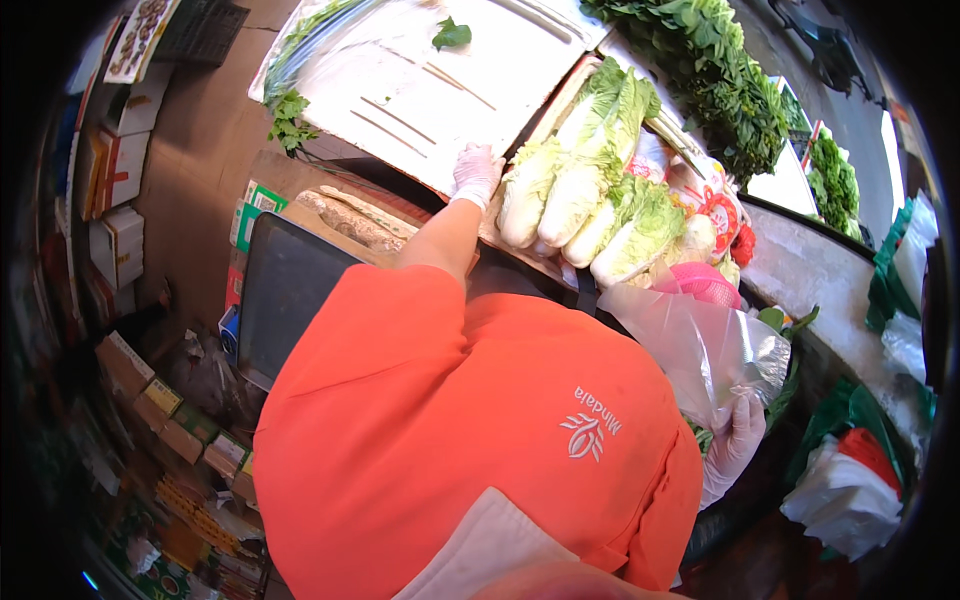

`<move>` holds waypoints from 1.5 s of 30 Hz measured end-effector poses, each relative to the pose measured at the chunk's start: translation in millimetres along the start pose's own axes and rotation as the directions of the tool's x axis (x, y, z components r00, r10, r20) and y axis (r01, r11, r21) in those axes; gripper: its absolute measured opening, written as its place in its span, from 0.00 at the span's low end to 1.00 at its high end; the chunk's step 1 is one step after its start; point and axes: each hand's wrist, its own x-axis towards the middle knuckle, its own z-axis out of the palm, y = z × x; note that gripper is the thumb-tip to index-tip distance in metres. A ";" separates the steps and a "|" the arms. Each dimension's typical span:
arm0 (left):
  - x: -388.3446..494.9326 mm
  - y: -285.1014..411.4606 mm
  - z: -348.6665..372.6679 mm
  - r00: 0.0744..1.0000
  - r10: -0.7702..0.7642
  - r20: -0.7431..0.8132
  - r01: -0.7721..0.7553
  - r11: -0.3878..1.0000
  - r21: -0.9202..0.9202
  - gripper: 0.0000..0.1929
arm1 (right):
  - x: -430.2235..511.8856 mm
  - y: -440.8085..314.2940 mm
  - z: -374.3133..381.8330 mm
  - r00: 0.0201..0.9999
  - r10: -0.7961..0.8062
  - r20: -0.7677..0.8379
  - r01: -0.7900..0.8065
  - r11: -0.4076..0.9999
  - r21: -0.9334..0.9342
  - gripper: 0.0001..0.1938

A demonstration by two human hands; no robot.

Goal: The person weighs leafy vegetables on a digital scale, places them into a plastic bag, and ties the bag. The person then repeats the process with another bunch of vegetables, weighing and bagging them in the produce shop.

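Observation:
My left hand [478,174], in a thin whitish glove, touches the near corner of a white foam tray [420,82]. Its fingers look bent, but whether they grip the edge is unclear. Thin stalks [394,127] and one green leaf [451,34] lie on the tray. Down at my right side, my gloved right hand [739,435] pinches a clear plastic bag [697,345], which spreads up over part of a pink plastic basket [701,281]. Several napa cabbages [574,187] are heaped between the two hands, just right of my left one.
Leafy greens [697,67] fill the far right. A dark flat tray [296,289] stands at left beside a cardboard box [360,217]. White plastic bags [847,495] hang at the right, past a concrete ledge [810,255]. Cartons [180,420] line the lower left.

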 end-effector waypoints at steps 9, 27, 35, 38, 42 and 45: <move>-29.3 -11.8 15.4 0.994 0.106 -0.013 -0.105 0.993 0.059 0.15 | -33.8 22.2 -13.1 0.993 0.031 -0.117 -0.018 0.994 0.108 0.11; 86.0 116.2 -2.0 0.999 0.002 0.044 0.007 0.980 -0.198 0.35 | -50.2 4.4 -50.9 0.988 -0.009 -0.151 -0.002 0.997 -0.072 0.16; 84.6 152.6 -15.7 0.940 -0.254 0.227 0.282 0.954 -0.103 0.43 | -64.4 25.1 -50.9 0.954 0.015 -0.301 -0.048 0.994 -0.103 0.17; 92.2 142.8 -9.2 0.936 -0.252 0.246 0.288 0.950 -0.121 0.45 | -43.7 13.1 -40.7 0.962 0.065 -0.266 -0.101 0.987 -0.124 0.16; 106.8 121.4 -5.2 0.934 -0.218 0.283 0.294 0.920 -0.258 0.46 | -5.2 -10.9 -17.3 0.990 -0.036 -0.135 0.026 0.997 -0.071 0.15; 100.8 139.1 -32.6 0.984 -0.155 0.091 0.179 0.845 -0.504 0.42 | 16.9 -29.1 4.8 0.995 -0.099 0.003 0.099 0.986 -0.133 0.15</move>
